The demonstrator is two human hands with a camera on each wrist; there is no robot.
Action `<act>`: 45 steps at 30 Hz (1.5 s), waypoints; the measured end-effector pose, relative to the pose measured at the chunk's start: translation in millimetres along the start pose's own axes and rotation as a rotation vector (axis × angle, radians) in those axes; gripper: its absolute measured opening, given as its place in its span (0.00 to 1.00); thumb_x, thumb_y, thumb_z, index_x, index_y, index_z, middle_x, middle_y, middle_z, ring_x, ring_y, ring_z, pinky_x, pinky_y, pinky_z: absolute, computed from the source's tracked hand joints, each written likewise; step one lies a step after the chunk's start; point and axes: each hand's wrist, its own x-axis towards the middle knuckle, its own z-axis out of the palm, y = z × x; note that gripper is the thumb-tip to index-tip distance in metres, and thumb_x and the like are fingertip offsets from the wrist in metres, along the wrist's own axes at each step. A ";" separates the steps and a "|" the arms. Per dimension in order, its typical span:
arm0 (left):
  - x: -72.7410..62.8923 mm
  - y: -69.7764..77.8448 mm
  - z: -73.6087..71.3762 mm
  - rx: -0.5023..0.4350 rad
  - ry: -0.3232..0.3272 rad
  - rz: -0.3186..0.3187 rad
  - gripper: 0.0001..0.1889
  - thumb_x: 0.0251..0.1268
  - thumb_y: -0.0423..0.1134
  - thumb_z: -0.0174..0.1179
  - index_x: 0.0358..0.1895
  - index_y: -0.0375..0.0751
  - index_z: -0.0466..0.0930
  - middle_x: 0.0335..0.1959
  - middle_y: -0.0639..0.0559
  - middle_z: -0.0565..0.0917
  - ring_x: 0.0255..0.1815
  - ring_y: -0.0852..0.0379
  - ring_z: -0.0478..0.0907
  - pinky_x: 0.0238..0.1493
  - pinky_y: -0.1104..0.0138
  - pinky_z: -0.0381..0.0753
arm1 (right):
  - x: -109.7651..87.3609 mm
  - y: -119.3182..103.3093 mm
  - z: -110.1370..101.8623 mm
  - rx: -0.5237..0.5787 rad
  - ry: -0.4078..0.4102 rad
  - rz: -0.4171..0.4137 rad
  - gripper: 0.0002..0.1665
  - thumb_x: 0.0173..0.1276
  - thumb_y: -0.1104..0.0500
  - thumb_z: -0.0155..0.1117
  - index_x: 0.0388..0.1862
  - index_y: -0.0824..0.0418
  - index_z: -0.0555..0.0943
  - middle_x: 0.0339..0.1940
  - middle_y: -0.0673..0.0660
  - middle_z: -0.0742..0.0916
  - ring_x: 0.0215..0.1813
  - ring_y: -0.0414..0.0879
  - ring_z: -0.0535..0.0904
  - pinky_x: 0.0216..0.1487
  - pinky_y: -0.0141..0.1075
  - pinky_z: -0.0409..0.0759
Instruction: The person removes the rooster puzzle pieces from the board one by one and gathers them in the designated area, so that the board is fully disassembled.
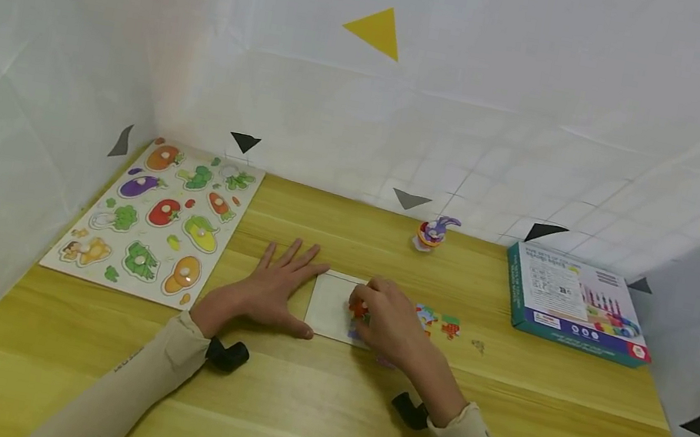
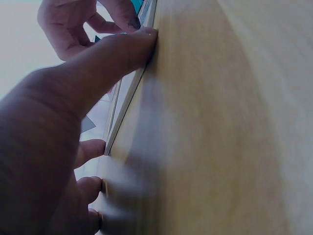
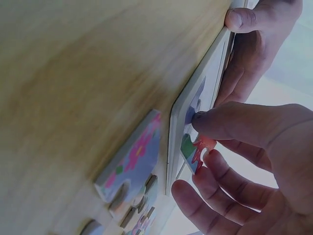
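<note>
A shallow white puzzle tray (image 1: 328, 304) lies flat on the wooden table between the two hands. My left hand (image 1: 270, 292) is spread at its left side, the thumb and index finger touching the frame's edge. Over the tray's right part, my right hand (image 1: 393, 323) pinches a red and green jigsaw piece (image 3: 199, 151) between thumb and fingers. A bluish-purple piece (image 3: 193, 105) sits in the tray, partly covered by the thumb. Just right of the tray lie loose jigsaw pieces (image 1: 450, 326), among them one with a pink flower (image 3: 138, 151).
A large vegetable knob-puzzle board (image 1: 133, 231) lies at the left. Behind the tray stands a small purple rabbit figure (image 1: 433, 233). A teal-edged box (image 1: 581, 302) is at the back right. White patterned sheeting (image 1: 354, 118) rises behind the table.
</note>
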 end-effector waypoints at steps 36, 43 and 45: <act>-3.0 2.9 0.0 0.006 0.020 0.010 0.59 0.48 0.71 0.68 0.81 0.50 0.52 0.82 0.45 0.40 0.81 0.40 0.30 0.71 0.37 0.25 | -47.6 16.8 -17.1 -0.011 0.054 0.061 0.12 0.52 0.69 0.75 0.35 0.59 0.86 0.35 0.52 0.81 0.36 0.43 0.75 0.34 0.37 0.78; -2.9 2.8 -0.1 0.004 0.022 0.010 0.59 0.49 0.72 0.68 0.81 0.51 0.51 0.82 0.45 0.40 0.81 0.40 0.29 0.71 0.37 0.25 | -63.8 25.1 -27.8 -0.015 0.026 0.135 0.15 0.50 0.67 0.79 0.37 0.58 0.85 0.38 0.52 0.81 0.38 0.44 0.76 0.37 0.40 0.78; -2.7 2.7 -0.6 0.005 0.020 0.009 0.59 0.49 0.72 0.68 0.81 0.51 0.51 0.82 0.45 0.40 0.81 0.40 0.29 0.71 0.37 0.25 | -67.4 28.3 -29.9 -0.021 0.025 0.138 0.16 0.50 0.68 0.79 0.37 0.58 0.85 0.37 0.52 0.81 0.38 0.45 0.76 0.38 0.41 0.78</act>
